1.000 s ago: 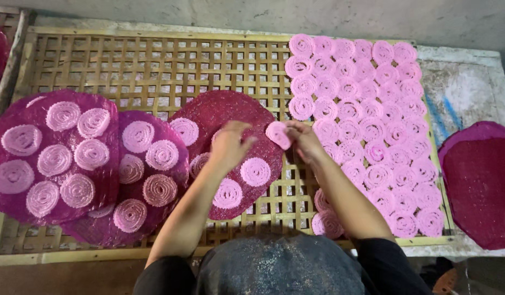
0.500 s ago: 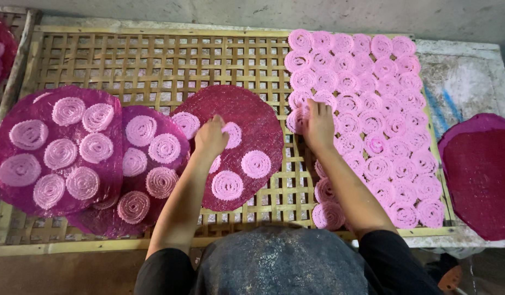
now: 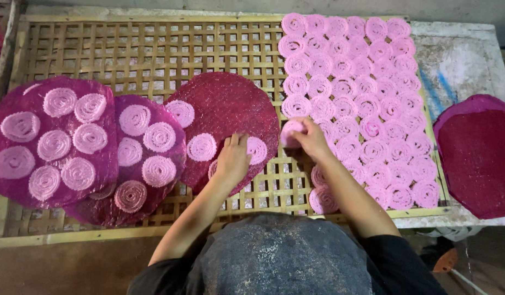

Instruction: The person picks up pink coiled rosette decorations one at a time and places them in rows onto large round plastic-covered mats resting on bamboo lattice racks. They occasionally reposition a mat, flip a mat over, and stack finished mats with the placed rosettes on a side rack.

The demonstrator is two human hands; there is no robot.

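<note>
Since half a second ago, right hand (image 3: 312, 141) has drawn back, pinched on pink coil (image 3: 291, 133); left hand (image 3: 233, 159), apparently flat and open-fingered, presses the dark red sheet (image 3: 230, 104) on the bamboo rack (image 3: 154, 49).

Probably a food workshop: woven bamboo drying rack (image 3: 154, 49) covered with pink spiral rounds (image 3: 367, 82).

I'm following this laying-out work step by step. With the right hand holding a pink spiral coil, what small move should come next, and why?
Probably carry the pale pink spiral coil in the right hand leftward and set it on bare surface of the dark magenta round sheet. That sheet bears only a few coils, with its upper part uncovered, while the two sheets to the left carry many. The left hand rests on the sheet's lower part.
</note>
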